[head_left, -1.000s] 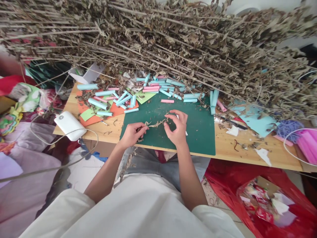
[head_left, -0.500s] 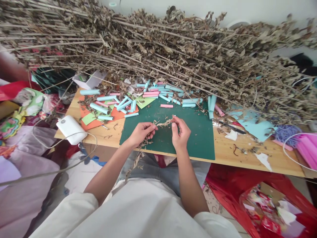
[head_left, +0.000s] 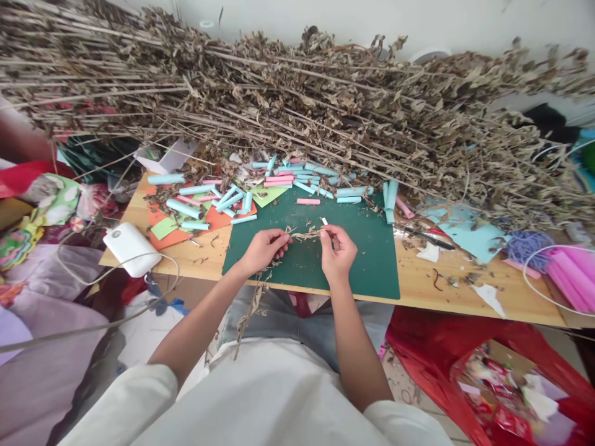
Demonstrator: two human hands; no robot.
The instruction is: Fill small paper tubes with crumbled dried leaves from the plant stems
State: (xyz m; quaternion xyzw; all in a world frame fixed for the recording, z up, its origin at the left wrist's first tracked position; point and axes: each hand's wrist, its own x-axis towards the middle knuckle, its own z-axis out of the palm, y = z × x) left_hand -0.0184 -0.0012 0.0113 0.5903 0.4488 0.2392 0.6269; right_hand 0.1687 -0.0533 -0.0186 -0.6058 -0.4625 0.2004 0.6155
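Both of my hands are over the green cutting mat point(head_left: 367, 266) at the table's near edge. My left hand point(head_left: 263, 249) pinches one end of a dried leafy twig point(head_left: 304, 235), and the twig's long tail hangs from it down over my lap. My right hand point(head_left: 338, 253) is closed on the twig's other end, with a small white piece point(head_left: 324, 221) sticking up from its fingertips. Several rolled paper tubes point(head_left: 232, 197), light blue and pink, lie scattered just beyond the mat.
A big heap of dried leafy branches point(head_left: 325, 118) fills the table's back. A white device point(head_left: 126, 249) with a cable sits at the left corner. A black pen point(head_left: 425, 236), blue paper point(head_left: 474, 238) and pink rolls point(head_left: 569, 272) lie right. A red bag point(head_left: 488, 378) is on the floor.
My hands have come slightly closer together on the twig. The right hand's fingers have curled from a spread hold into a tighter pinch, and the view has tilted up a little.
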